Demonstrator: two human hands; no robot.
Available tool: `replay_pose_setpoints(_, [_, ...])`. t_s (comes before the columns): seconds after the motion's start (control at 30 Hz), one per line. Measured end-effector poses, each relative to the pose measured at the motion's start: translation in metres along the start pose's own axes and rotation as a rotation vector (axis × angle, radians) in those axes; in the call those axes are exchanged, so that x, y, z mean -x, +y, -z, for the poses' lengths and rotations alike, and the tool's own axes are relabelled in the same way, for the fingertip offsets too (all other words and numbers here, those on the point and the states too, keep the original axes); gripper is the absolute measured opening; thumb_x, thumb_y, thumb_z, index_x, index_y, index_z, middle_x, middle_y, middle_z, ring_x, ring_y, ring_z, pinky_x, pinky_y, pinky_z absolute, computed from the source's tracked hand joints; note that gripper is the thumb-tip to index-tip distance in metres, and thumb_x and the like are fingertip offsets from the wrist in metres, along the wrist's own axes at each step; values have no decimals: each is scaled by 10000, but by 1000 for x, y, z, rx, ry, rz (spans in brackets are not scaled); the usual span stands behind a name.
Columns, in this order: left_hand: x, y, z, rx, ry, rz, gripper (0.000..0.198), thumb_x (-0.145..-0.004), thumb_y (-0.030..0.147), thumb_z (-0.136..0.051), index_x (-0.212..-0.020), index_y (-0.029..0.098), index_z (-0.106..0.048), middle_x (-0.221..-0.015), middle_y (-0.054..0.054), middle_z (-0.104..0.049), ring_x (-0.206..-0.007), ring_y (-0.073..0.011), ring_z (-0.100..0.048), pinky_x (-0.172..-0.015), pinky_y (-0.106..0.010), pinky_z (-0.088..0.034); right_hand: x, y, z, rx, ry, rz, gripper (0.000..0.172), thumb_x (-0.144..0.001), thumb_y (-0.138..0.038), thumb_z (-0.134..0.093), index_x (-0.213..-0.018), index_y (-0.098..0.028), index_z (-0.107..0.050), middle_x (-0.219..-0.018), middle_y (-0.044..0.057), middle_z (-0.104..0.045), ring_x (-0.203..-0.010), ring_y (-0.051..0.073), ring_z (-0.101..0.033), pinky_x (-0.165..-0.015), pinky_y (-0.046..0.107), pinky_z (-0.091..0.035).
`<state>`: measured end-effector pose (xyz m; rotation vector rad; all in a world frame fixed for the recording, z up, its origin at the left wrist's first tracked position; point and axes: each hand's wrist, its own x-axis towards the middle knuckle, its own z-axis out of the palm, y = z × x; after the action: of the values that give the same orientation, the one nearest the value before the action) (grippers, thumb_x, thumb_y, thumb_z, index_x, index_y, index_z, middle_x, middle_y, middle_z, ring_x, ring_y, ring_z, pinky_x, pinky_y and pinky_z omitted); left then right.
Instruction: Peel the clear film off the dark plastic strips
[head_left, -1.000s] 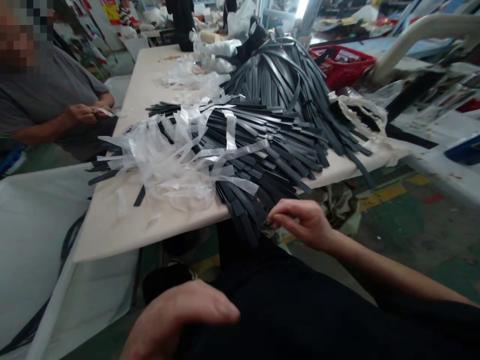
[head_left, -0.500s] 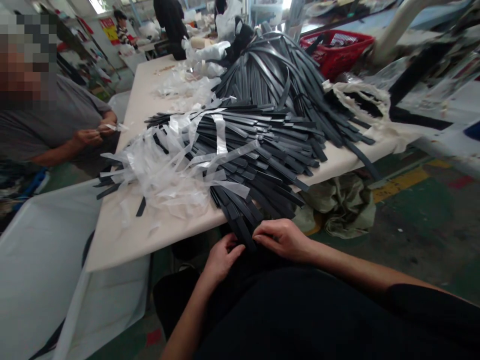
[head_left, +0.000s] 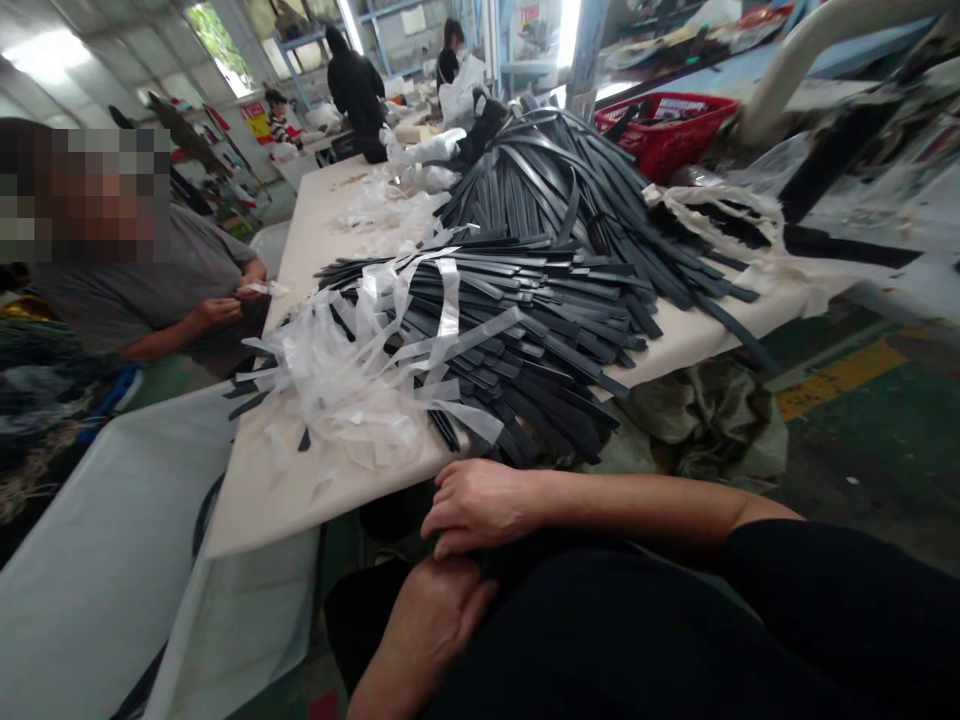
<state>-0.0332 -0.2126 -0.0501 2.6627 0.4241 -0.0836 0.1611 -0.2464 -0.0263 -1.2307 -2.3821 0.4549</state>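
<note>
Just off the table's front edge, my right hand (head_left: 487,505) is closed, with its fingers curled down toward my lap. Close below it is my left hand (head_left: 431,615), also closed, its thumb pointing right and its other fingers mostly hidden. Whatever either hand grips is out of sight behind the knuckles and against my dark clothes. Beyond my hands, a spread pile of flat black strips (head_left: 525,340) covers the table (head_left: 285,515), some ends hanging over the edge. Clear plastic film strips (head_left: 352,370) lie tangled over the pile's left side.
A taller heap of long black strips (head_left: 555,170) stands behind, near a red basket (head_left: 675,130). At the left a person in grey (head_left: 187,270) handles a small white piece. White bins (head_left: 135,500) adjoin the table's left; a greenish sack (head_left: 705,425) lies under its right.
My right hand has moved left and down, close above my left hand, which has turned lower. The black strip ends seen between my hands are now out of view. The camera has tilted up.
</note>
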Motion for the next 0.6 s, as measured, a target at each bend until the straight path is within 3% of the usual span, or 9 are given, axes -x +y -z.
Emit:
replay_pose_setpoints(0.13, [45, -13, 40, 93, 65, -55, 272, -940, 329, -495, -762, 239, -680, -724, -30, -698, -672, -177, -659, -609, -243, -512, -8, -19, 11, -100, -258, 72, 385, -930, -539, -562, -1075, -209, -698, -915, 25, -760, -753, 152, -666, -592, 249, -392])
replay_pose_setpoints(0.2, [55, -26, 55, 156, 115, -2, 224, -942, 354, -518, -853, 264, -703, -819, -12, -730, -748, -170, -684, -666, -234, -535, -9, -22, 15, -70, -300, 76, 338, -911, -510, -608, -1045, -213, -700, -882, 16, -754, -711, 149, -643, -533, 252, -333])
replay_pose_setpoints(0.27, [51, -44, 59, 181, 282, 79, 245, -962, 373, -480, -1006, 278, -701, -1007, -22, -742, -922, -185, -694, -808, -267, -549, -7, -20, 19, -30, -278, 47, 230, -929, -402, -621, -1007, -201, -701, -866, 18, -746, -687, 142, -625, -520, 254, -304])
replay_pose_setpoints(0.37, [23, -75, 49, 42, 648, 222, 416, -963, 420, -449, -1301, 214, -578, -1342, -118, -607, -1249, -270, -554, -1061, -429, -437, 0, -10, 26, -110, -162, -14, 161, -942, -292, -615, -957, -159, -705, -852, 41, -732, -695, 136, -627, -564, 232, -356])
replay_pose_setpoints(0.4, [9, -85, 44, -29, 722, 253, 508, -943, 451, -481, -1369, 176, -518, -1410, -160, -542, -1314, -304, -489, -1101, -476, -387, 4, -7, 29, -184, -128, -30, 158, -943, -269, -612, -951, -145, -708, -842, 49, -727, -704, 134, -634, -592, 222, -387])
replay_pose_setpoints(0.5, [-33, -106, 32, -186, 705, 260, 655, -886, 485, -566, -1428, 136, -456, -1468, -209, -462, -1356, -352, -425, -1110, -515, -357, 23, -2, 43, -550, -100, -96, 226, -963, -277, -566, -999, -105, -707, -803, 65, -712, -702, 129, -657, -631, 203, -469])
replay_pose_setpoints(0.6, [-69, -114, 30, -270, 575, 251, 569, -895, 421, -567, -1393, 153, -513, -1431, -193, -511, -1286, -347, -496, -1066, -498, -403, 64, -7, 72, -877, 32, -198, 338, -964, -382, -541, -1032, -87, -693, -740, 59, -697, -626, 118, -655, -576, 202, -505])
